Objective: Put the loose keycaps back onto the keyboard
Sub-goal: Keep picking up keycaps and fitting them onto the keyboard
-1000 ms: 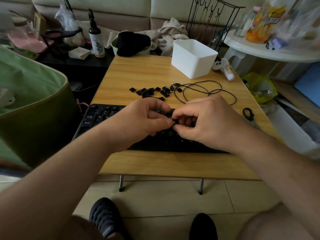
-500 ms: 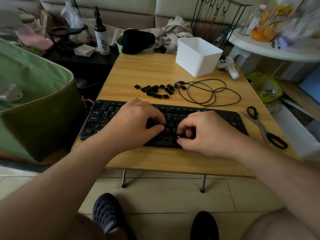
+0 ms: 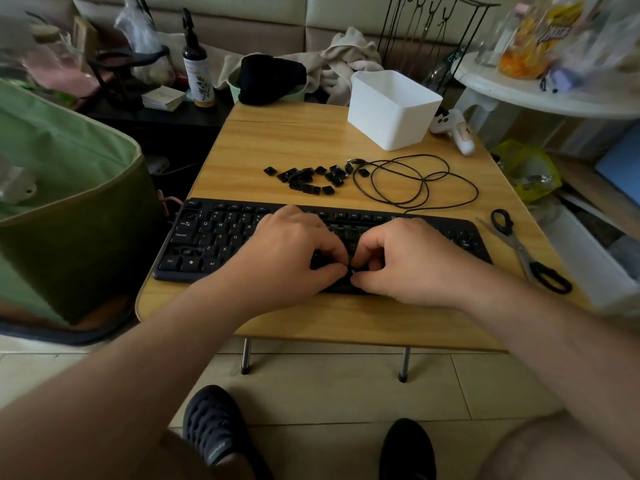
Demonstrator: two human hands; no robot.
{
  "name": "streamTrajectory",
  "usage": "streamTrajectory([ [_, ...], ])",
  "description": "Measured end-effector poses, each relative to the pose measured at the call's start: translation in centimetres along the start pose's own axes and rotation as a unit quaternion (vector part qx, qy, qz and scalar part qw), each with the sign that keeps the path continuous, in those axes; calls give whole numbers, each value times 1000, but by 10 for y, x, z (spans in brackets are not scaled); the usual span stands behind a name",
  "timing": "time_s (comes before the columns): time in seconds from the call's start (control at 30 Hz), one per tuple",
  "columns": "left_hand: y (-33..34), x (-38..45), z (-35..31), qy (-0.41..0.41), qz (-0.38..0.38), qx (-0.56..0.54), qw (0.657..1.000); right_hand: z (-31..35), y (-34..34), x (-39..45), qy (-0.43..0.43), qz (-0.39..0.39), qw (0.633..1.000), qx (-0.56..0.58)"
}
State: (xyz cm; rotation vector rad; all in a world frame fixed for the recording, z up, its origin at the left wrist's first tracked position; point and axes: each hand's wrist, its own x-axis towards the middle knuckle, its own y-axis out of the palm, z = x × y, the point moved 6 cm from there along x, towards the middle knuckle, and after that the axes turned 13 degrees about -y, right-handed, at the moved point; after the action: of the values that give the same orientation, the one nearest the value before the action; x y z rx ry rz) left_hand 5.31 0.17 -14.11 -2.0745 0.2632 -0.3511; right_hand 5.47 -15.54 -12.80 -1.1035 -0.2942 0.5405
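Curled fingers of the left hand and right hand meet, pinching a keycap over the lower rows of the keyboard, with loose keycaps heaped beyond on the worktop beside its coiled cable.

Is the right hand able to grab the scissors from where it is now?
Probably yes. The scissors lie flat on the table just right of the keyboard, with nothing between them and the right hand, though its fingers are busy at the keys.

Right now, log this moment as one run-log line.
left hand: on keyboard, pinching keycap | right hand: same, fingertips meeting | loose keycaps: piled behind keyboard | scissors: right, untouched
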Motion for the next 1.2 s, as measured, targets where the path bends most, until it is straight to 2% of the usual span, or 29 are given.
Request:
streamTrajectory([
  [0.23, -5, 1, -3, 27, -18, 82, 996, 10, 0, 1, -20, 23, 999, -37],
  [0.43, -5, 1, -4, 39, -24, 91, 995, 23, 5, 3, -51, 7, 991, -120],
  [0.6, -1, 0, -7, 38, -19, 106, 994, 26, 7, 4, -46, 3, 990, -133],
  [0.8, 1, 0, -2, 30, -33, 81, 996, 17, 6, 5, -33, 5, 995, -92],
  [1.07, -21, 6, 27, -36, -6, 27, 999, 3, -2, -5, -32, 23, 998, -56],
  [1.2, -19, 4, 24, -31, -2, 9, 999, 2, 0, -3, -28, 17, 998, -54],
])
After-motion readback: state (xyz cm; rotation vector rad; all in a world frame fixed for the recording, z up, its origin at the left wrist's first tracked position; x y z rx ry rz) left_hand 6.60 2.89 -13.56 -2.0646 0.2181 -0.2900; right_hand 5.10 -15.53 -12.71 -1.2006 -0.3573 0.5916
